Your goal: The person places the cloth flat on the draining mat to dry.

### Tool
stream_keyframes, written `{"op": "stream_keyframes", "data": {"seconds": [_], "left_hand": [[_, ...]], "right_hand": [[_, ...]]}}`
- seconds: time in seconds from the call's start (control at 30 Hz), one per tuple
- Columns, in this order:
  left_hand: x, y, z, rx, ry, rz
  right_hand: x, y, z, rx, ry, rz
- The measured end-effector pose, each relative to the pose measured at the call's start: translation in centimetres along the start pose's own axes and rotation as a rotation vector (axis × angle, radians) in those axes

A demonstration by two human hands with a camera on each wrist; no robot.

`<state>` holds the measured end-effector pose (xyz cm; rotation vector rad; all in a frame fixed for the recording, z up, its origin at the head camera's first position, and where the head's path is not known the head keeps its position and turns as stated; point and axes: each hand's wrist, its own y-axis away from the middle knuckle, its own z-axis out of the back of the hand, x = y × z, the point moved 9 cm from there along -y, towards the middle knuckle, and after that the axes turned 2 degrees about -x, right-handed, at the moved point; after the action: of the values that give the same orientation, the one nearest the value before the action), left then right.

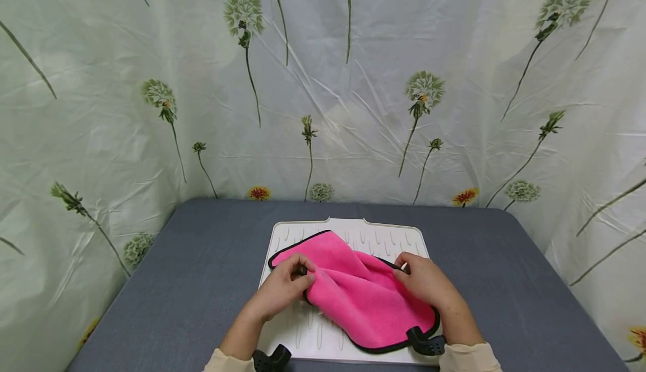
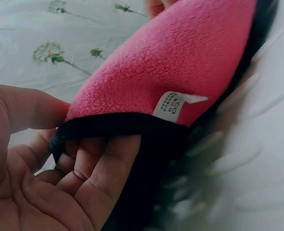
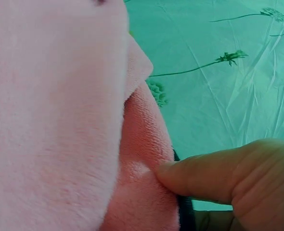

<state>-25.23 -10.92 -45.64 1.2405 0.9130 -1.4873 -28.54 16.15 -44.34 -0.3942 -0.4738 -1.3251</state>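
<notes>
Pink cloth (image 1: 363, 302) is plush, rumpled and black-edged; left grip (image 1: 280, 292) and right grip (image 1: 428, 283) pinch it.

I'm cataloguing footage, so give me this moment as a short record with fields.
item: pink cloth with black edging, creased
label: white tag at the cloth's edge
left hand: pinches the cloth's edge
right hand: pinches the cloth's edge
beneath cloth: white ridged board
surface: grey-blue table
backdrop: flower-printed sheet
</notes>
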Motion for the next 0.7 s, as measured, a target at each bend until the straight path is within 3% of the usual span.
{"op": "stream_keyframes", "data": {"seconds": [0.43, 0.7], "left_hand": [[0.3, 0.2, 1.2, 0.032, -0.016, 0.011], [0.2, 0.4, 2.0, 0.041, -0.003, 0.029]], "right_hand": [[-1.2, 0.4, 0.3, 0.095, -0.002, -0.091], [-2.1, 0.5, 0.6, 0.118, -0.003, -0.067]]}}
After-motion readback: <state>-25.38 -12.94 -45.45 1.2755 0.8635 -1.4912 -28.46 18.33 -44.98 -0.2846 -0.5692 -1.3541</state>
